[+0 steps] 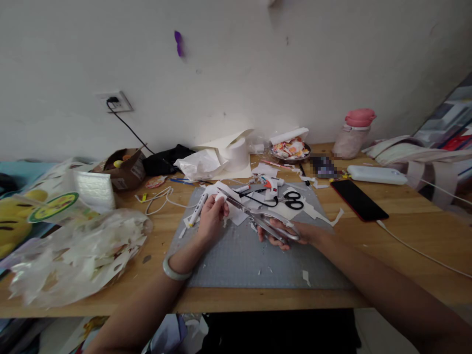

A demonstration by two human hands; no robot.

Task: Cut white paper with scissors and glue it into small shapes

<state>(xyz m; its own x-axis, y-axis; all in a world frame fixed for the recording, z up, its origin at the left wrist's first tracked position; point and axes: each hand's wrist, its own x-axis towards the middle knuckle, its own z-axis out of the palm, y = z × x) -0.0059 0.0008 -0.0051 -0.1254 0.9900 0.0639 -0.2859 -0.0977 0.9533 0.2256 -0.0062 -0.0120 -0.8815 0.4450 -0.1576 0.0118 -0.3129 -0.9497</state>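
Pinched in the fingers of my left hand (213, 216) is a small piece of white paper (221, 195). My right hand (282, 232) grips large silver scissors (265, 214), whose blades point up and left to the paper. Whether the blades touch the paper is hard to make out. Under both hands lies a grey cutting mat (236, 268) strewn with paper scraps. A second pair of scissors with black handles (294, 200) rests on the mat beyond my right hand. A white and orange glue gun (273, 186) lies near it, and a white pen (198, 210) is left of my left hand.
On the left, a plastic bag of scraps (81, 255) lies before an open cardboard box (125, 169). A paper roll (236, 153) and a bowl of wrapped packets (290, 149) stand by the wall. At right are a phone (358, 200), a white case (376, 175) and a pink bottle (353, 135).
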